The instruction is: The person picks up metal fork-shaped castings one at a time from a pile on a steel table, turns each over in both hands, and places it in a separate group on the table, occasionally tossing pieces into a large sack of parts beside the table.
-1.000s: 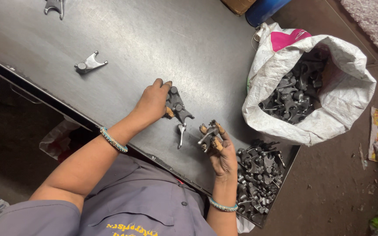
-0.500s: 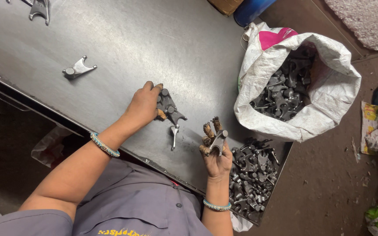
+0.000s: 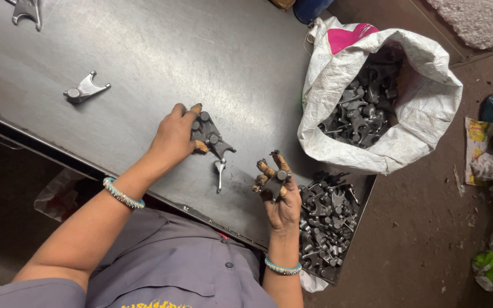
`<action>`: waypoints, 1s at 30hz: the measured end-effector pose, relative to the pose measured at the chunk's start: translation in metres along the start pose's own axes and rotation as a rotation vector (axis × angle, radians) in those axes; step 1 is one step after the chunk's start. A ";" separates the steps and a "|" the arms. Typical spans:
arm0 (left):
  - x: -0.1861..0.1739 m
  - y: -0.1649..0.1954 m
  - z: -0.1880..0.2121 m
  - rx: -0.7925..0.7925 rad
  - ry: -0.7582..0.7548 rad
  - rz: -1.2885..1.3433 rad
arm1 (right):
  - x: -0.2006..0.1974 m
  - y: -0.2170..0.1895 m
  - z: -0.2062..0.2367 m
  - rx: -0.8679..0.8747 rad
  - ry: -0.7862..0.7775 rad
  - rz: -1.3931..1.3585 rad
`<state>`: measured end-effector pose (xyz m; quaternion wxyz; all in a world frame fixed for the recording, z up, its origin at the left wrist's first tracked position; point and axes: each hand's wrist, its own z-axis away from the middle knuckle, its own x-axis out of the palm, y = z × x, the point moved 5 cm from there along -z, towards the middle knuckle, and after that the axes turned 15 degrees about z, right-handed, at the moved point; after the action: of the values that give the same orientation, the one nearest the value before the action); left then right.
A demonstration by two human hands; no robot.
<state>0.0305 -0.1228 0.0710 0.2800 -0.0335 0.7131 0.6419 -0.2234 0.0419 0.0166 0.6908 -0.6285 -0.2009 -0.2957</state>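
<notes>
Steel sheet point(image 3: 115, 51), grey, scuffed and glaring under the light, fills most of the head view as a broad tabletop. At its right end slumps a white woven plastic sack point(image 3: 423, 131) with a pink patch near the mouth, its top rolled open on a load of dark forged metal forks. Just below the sack, at the table's edge, a loose heap of the same dark metal forks point(image 3: 326, 222) lies in a low pile.

The person, in a grey shirt point(image 3: 161, 268) with beaded bracelets on both wrists, works at the table's near edge. The left hand point(image 3: 172, 137) lies flat on the sheet, its fingers curled over a small stack of dark grey fork-shaped forgings point(image 3: 209, 137), each with round bosses and two prongs; one slimmer, brighter piece point(image 3: 220, 173) lies on the table just below the stack. The right hand point(image 3: 278, 197) is raised beside the heap, palm up, dirt-stained fingertips pinching one dark forked forging point(image 3: 275, 183) with a round boss at its top.

Farther off on the sheet, a lone pale grey fork point(image 3: 85, 89) lies well apart, and another point(image 3: 27, 10) sits at the top edge.
</notes>
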 end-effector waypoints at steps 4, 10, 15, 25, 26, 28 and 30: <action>-0.004 0.015 0.023 0.198 0.171 -0.149 | 0.001 0.001 0.004 0.002 0.103 0.085; 0.020 0.038 0.070 0.306 0.146 0.088 | 0.000 0.012 0.005 0.013 0.195 0.201; 0.055 0.035 0.078 -0.038 -0.050 0.576 | 0.007 0.024 0.002 -0.032 0.121 0.136; 0.087 0.010 0.078 -0.385 -0.161 1.172 | 0.008 0.040 0.006 -0.015 0.024 0.122; 0.087 0.008 0.078 -0.365 -0.160 1.174 | 0.007 0.041 0.006 -0.025 0.007 0.110; 0.085 0.008 0.078 -0.269 -0.133 1.104 | 0.004 0.042 0.008 -0.035 -0.009 0.104; 0.084 0.008 0.080 -0.210 -0.116 1.064 | -0.001 0.042 0.009 -0.040 -0.009 0.112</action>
<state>-0.0150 -0.0209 0.0401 -0.0492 0.3396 0.5472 0.7634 -0.1951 0.0526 -0.0145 0.6928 -0.6536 -0.1624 -0.2577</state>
